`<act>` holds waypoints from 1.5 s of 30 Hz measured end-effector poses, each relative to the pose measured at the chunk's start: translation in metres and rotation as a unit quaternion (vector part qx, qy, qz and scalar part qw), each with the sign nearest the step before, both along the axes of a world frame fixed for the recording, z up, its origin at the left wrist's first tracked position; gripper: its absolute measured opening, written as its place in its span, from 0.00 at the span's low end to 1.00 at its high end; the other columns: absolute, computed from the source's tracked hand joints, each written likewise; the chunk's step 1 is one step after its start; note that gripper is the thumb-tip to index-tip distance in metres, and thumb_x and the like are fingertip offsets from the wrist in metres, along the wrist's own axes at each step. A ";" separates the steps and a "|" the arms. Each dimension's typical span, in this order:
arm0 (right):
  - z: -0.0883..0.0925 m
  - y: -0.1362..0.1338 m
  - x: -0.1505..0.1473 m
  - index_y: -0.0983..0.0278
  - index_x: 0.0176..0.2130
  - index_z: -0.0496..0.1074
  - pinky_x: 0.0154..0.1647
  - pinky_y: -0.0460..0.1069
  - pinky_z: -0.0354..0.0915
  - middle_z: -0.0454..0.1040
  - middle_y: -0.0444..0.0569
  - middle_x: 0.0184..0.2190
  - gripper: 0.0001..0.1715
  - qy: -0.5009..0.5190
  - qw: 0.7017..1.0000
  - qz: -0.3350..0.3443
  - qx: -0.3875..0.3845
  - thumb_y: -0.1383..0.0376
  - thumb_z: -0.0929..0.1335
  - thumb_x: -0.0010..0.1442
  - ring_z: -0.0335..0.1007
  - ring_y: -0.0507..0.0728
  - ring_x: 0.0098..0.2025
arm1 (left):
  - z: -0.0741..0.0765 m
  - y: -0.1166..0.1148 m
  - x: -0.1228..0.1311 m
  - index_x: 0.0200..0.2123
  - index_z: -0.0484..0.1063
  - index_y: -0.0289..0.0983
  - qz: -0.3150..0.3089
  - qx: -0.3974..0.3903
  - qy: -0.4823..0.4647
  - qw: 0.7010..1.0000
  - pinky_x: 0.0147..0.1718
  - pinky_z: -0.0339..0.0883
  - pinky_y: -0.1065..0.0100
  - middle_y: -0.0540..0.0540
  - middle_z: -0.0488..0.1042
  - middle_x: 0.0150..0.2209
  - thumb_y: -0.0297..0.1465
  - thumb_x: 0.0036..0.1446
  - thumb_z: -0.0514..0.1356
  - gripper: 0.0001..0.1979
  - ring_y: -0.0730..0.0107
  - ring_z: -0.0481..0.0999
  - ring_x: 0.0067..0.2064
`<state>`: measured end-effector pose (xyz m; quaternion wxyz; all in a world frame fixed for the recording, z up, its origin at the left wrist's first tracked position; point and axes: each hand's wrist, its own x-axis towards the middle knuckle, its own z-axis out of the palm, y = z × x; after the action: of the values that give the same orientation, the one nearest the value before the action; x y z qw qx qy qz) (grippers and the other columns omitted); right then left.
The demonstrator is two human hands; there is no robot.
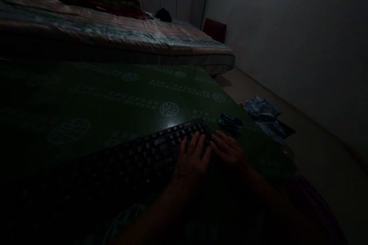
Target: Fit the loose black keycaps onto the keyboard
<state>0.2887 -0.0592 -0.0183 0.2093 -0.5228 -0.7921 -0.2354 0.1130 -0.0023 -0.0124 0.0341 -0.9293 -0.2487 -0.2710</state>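
The room is dim. A black keyboard (pixel 143 149) lies on a dark green printed sheet (pixel 115 99) spread on the floor. My left hand (pixel 191 162) rests on the keyboard's right end, fingers stretched flat over the keys. My right hand (pixel 228 149) lies beside it at the keyboard's right edge, fingers extended and touching the left hand's fingertips. Neither hand holds anything. A small dark crumpled cloth (pixel 230 121) sits just beyond my right hand.
A low mattress (pixel 115 34) with patterned bedding runs along the far side. A crumpled blue cloth (pixel 263 111) lies on the floor to the right. A red cushion (pixel 214 30) leans against the far wall. A plain wall (pixel 301 46) closes the right side.
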 end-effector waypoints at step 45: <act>-0.007 -0.005 -0.009 0.63 0.45 0.71 0.52 0.58 0.67 0.72 0.57 0.48 0.13 0.136 0.990 -0.036 0.012 0.68 0.63 0.61 0.62 0.61 0.57 | -0.004 -0.003 -0.001 0.49 0.70 0.34 -0.002 0.015 0.005 1.000 0.54 0.55 0.45 0.33 0.67 0.56 0.28 0.61 0.50 0.16 0.47 0.60 0.60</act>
<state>0.2801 -0.0640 -0.0254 0.3126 -0.5756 -0.7341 -0.1788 0.1124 -0.0050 -0.0167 0.0483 -0.9306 -0.2426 -0.2699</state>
